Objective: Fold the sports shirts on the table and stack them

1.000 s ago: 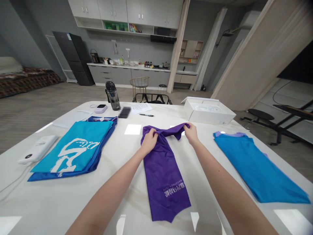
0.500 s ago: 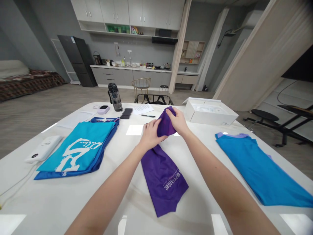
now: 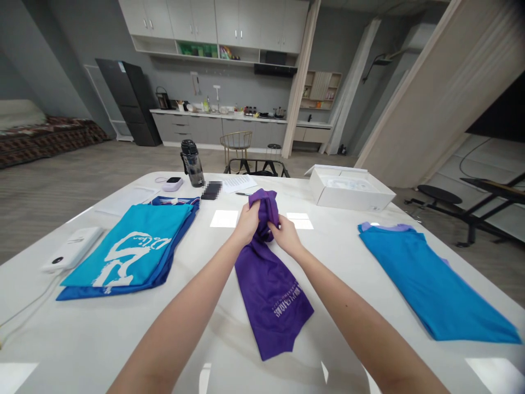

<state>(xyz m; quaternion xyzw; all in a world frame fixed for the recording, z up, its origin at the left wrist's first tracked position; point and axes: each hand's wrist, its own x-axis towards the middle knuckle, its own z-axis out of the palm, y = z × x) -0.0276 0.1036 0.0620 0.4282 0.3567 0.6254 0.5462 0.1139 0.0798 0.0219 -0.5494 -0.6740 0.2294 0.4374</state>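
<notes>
A purple cloth (image 3: 273, 295) with white printing lies lengthwise on the white table (image 3: 328, 339), its far end bunched and lifted. My left hand (image 3: 248, 223) is closed on the left side of that bunched end, with some fingers hidden in the fabric. On the right side of the same bunch, my right hand (image 3: 284, 232) pinches the cloth between thumb and fingers. The near half of the cloth rests flat, its lower edge uneven.
Folded turquoise and blue shirts (image 3: 135, 246) lie left, beside a white device (image 3: 74, 249) with a cable. A blue garment (image 3: 435, 284) is at right. Farther back stand a bottle (image 3: 192, 164), a phone (image 3: 212, 190), papers (image 3: 240, 183) and a white box (image 3: 353, 189).
Both hands have shifted left and slightly nearer, the right one further down the bunch. The lifted purple end moved left and now hangs in folds between them.
</notes>
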